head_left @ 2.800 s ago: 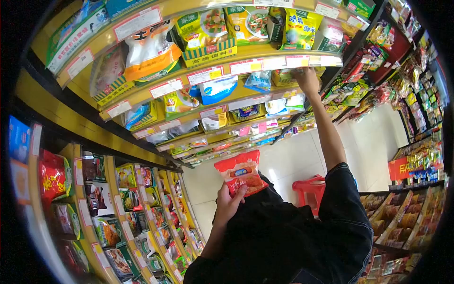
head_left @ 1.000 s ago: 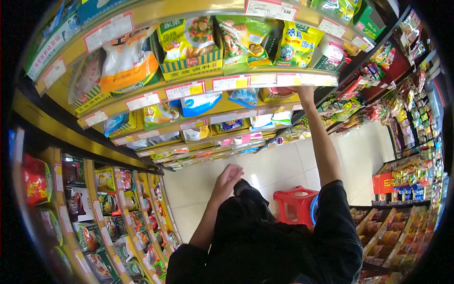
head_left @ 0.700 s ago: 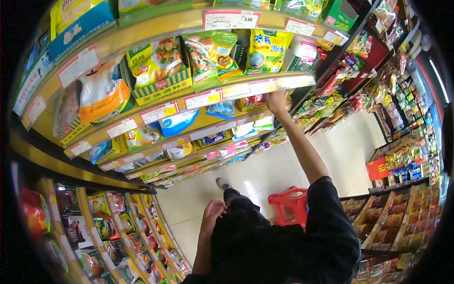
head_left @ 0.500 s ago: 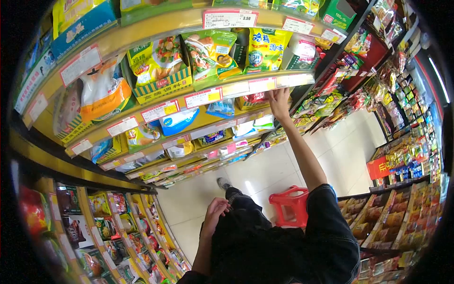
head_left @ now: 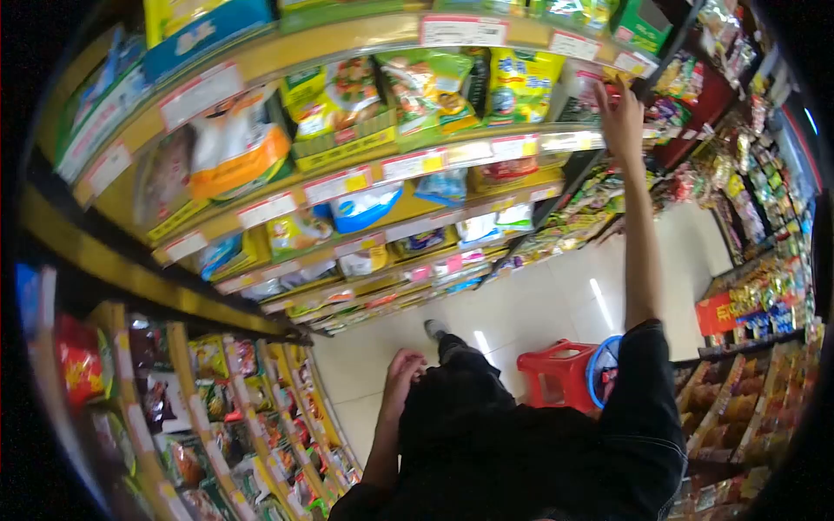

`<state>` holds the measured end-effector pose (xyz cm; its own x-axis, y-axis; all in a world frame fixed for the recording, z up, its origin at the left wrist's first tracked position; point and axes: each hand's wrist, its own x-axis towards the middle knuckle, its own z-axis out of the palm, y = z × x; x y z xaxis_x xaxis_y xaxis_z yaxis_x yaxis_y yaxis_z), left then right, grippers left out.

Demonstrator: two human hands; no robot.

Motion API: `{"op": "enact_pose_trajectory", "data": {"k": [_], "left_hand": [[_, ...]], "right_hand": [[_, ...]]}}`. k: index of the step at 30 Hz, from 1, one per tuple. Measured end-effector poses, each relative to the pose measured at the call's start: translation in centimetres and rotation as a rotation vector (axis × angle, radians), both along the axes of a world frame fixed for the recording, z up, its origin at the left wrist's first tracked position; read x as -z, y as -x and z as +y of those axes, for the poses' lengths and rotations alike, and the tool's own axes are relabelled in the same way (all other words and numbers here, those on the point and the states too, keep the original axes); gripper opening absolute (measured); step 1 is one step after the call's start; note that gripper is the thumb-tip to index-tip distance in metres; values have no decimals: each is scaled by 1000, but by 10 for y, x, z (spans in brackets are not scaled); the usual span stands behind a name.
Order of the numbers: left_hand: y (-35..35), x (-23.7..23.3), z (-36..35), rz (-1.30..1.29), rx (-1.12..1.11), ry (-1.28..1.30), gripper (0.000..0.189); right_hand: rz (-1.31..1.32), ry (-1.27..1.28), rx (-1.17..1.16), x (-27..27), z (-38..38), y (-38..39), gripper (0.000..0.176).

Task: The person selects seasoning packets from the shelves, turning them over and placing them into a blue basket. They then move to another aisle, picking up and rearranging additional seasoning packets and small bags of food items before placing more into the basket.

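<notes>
My right hand (head_left: 621, 122) reaches up to the right end of a shelf tier, its fingers spread at the front of the packets there. Closest to it is a packet with pink and white printing (head_left: 584, 85), in a dark box and partly blurred. Left of that stands a yellow seasoning bag (head_left: 521, 85), then a green bag (head_left: 424, 91) with food pictures. Low in front of my body hangs my left hand (head_left: 404, 372), loosely curled and apart from the shelves, with nothing seen in it.
A red plastic stool (head_left: 556, 375) stands on the tiled floor, beside a blue-rimmed basket (head_left: 599, 375) partly covered by my sleeve. Price tags line the shelf edge (head_left: 465, 158). More packet racks (head_left: 208, 408) stand at the left, and others (head_left: 721, 399) at the right.
My right hand has moved up and right, from the red packet on the lower tier to the tier above. The view has shifted, and the blue-rimmed basket shows more.
</notes>
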<state>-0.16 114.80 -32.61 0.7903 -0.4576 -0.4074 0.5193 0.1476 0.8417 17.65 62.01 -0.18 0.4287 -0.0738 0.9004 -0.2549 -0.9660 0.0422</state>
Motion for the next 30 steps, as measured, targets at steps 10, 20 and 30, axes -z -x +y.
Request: {"op": "enact_pose_trajectory", "data": {"k": [10, 20, 30], "left_hand": [[14, 18, 17, -134, -1, -44, 13], [7, -6, 24, -264, 23, -210, 15], [-1, -17, 30, -357, 29, -266, 15]], "right_hand": [[106, -598, -379, -5, -85, -30, 38], [2, -1086, -406, -9, -64, 5, 29], [245, -1109, -583, -34, -43, 84, 30]]}}
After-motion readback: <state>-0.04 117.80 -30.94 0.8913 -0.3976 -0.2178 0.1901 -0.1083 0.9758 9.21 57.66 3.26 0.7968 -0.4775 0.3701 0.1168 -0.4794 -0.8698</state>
